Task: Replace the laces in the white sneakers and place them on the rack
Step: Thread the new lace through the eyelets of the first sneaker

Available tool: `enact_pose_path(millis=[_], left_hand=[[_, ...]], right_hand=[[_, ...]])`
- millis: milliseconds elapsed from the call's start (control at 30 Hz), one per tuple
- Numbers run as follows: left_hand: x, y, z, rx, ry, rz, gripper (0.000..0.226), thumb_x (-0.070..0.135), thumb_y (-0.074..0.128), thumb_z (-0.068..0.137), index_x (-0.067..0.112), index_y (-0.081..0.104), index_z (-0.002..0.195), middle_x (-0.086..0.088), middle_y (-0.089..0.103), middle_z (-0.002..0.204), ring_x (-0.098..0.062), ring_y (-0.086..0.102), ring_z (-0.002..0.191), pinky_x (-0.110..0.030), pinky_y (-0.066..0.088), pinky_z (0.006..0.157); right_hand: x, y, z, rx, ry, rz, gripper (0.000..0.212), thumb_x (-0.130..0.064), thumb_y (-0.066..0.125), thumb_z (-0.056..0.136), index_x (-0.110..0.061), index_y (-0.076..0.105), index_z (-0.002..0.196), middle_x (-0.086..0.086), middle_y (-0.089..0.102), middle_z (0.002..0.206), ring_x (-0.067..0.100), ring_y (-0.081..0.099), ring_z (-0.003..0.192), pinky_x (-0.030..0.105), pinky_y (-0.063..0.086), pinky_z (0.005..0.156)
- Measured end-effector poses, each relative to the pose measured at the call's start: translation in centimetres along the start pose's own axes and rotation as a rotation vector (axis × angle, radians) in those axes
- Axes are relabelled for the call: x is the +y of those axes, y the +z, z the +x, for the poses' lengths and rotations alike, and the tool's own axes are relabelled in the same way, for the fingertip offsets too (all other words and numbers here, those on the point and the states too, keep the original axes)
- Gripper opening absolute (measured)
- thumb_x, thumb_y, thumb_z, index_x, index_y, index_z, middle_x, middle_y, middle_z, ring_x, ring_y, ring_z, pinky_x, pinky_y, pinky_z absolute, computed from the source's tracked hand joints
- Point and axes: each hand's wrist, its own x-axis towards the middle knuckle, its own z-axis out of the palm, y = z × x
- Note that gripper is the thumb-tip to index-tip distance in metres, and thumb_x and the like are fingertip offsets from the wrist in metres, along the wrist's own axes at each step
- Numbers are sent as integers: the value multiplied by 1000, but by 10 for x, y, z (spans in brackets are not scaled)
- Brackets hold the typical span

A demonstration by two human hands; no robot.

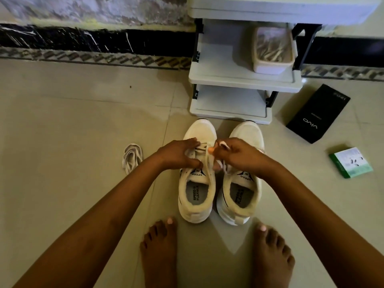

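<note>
1. Step in hand: lacing the left sneaker [196, 183]. Both sneakers stand side by side on the floor, toes toward the rack [230, 80], just in front of its bottom shelf.
2. Left hand [178, 153] rests on the left sneaker's eyelet area, fingers curled over the upper and steadying it. Whether it also pinches a lace end, I cannot tell.
3. Right hand [232, 153] pinches the lace [206, 163] between thumb and fingertips, above the gap between the 2 sneakers. The lace runs down from the pinch into the left sneaker's eyelets.
4. Right sneaker [241, 190]: its lace area is mostly hidden under the right hand, so its state is unclear.
5. A loose bundle of laces [132, 157] lies on the floor left of the sneakers, near but apart. Likely the old set or the spare; cannot tell which.
6. Next move, my read: pull the slack through, feed the tip into the next eyelet, alternate sides.
7. Far from done: neither sneaker is on the rack yet.
8. Also there: a tub [273, 50] on the rack's middle shelf, a black box [318, 114] and a green box [351, 163] on the floor to the right.
</note>
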Motion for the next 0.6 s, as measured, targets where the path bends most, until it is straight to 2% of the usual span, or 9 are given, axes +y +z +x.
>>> enact_pose_path(millis=[67, 133, 200, 267, 333, 400, 467, 533, 600], left_hand=[[-2, -3, 1, -20, -9, -47, 78, 35, 72, 79, 26, 32, 145, 4, 28, 154, -19, 30, 139, -32, 28, 109], [-2, -5, 1, -23, -8, -75, 78, 32, 72, 80, 25, 32, 146, 2, 28, 154, -18, 29, 139, -31, 27, 110], [-1, -5, -1, -28, 5, -85, 78, 31, 70, 82, 24, 29, 147, 3, 24, 155, -18, 27, 141, -30, 25, 111], [-1, -4, -3, -35, 11, -110, 77, 32, 69, 83, 23, 27, 148, 5, 21, 156, -17, 24, 141, -28, 24, 110], [0, -6, -5, -20, 9, -170, 72, 32, 69, 83, 24, 33, 145, 6, 24, 155, -15, 26, 140, -24, 24, 106], [-2, -9, -5, 36, 4, -243, 62, 31, 69, 84, 23, 43, 140, 4, 35, 150, -14, 35, 135, -21, 28, 97], [-2, -11, -7, 107, 4, -294, 54, 28, 67, 85, 21, 49, 136, 2, 45, 143, -14, 45, 127, -22, 34, 90], [-2, -11, -8, 163, 14, -301, 49, 26, 66, 86, 19, 52, 133, 1, 50, 138, -15, 49, 122, -22, 36, 87], [-2, -11, -9, 202, 20, -336, 43, 23, 66, 87, 19, 56, 128, 1, 55, 131, -13, 53, 114, -22, 38, 86]], right_hand=[[0, 3, 2, -120, 93, -27, 25, -34, 52, 95, -12, 61, 89, 8, 70, 75, 24, 68, 75, 34, 54, 77], [-1, 4, 3, -159, 107, -99, 37, -45, 50, 92, -13, 68, 86, 7, 71, 79, 22, 67, 79, 32, 52, 82], [-3, 3, 4, -74, 113, -161, 48, -49, 45, 92, -11, 73, 82, 11, 71, 83, 23, 65, 80, 30, 48, 82], [0, 3, 10, 123, 98, -248, 49, -43, 41, 97, -9, 71, 78, 10, 68, 77, 22, 62, 74, 29, 44, 76], [7, 4, 19, 240, 45, -486, 34, -31, 42, 99, -9, 67, 97, 9, 66, 91, 20, 59, 80, 30, 43, 77], [12, 8, 28, 153, 59, -746, 30, -23, 45, 97, -10, 54, 122, 11, 60, 115, 25, 57, 99, 35, 46, 84], [16, 11, 34, 96, 125, -888, 30, -26, 46, 96, -11, 52, 121, 11, 61, 111, 26, 58, 96, 34, 47, 79], [9, 5, 39, 151, 132, -750, 20, -29, 48, 97, -14, 61, 96, 5, 63, 88, 20, 57, 80, 28, 41, 67], [-6, -9, 38, 147, 183, -268, 23, -27, 50, 96, -16, 59, 78, -2, 54, 70, 14, 51, 67, 25, 39, 63]])
